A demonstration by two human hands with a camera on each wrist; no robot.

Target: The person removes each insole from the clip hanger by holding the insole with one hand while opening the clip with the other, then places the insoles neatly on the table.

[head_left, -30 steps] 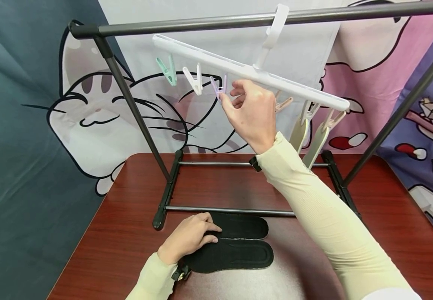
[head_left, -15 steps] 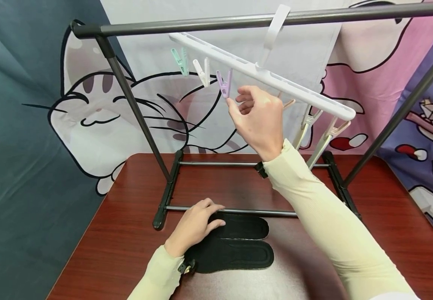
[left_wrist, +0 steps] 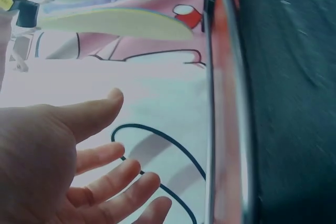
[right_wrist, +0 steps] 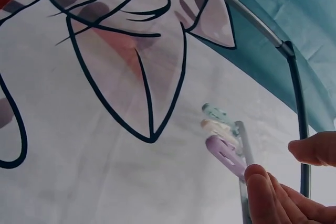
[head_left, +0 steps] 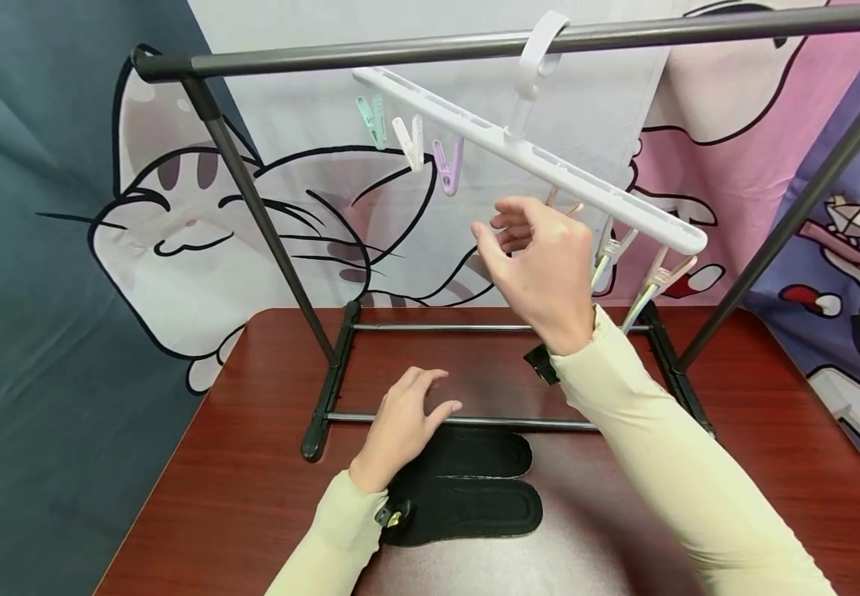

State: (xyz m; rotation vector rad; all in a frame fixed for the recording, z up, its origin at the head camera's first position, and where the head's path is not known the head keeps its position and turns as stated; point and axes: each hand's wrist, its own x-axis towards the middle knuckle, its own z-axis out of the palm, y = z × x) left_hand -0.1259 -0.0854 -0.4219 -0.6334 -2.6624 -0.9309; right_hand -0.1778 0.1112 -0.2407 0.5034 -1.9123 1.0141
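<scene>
My left hand [head_left: 403,426] is raised above two black insoles [head_left: 485,509] lying side by side on the table, its fingers spread and holding nothing. My right hand [head_left: 541,265] hovers below the white clip hanger [head_left: 467,124], thumb and fingers apart with nothing between them. To its left dangle a purple clothespin [head_left: 448,165], a white clothespin [head_left: 410,141] and a green clothespin [head_left: 373,120]. An orange clothespin [head_left: 573,209] is partly hidden behind the hand. At the hanger's low right end, two pale insoles [left_wrist: 115,24] hang from clothespins, edge-on in the head view.
A dark metal rack [head_left: 370,56] stands on the reddish wooden table [head_left: 213,488], with the hanger hooked over its top bar. Its lower crossbar [head_left: 355,416] runs just behind the black insoles. A cartoon cloth [head_left: 176,273] covers the back.
My left hand has lifted off the black insoles, moving up and forward. My right hand has drawn away from the purple clothespin, right and down, while the hanger has swung round.
</scene>
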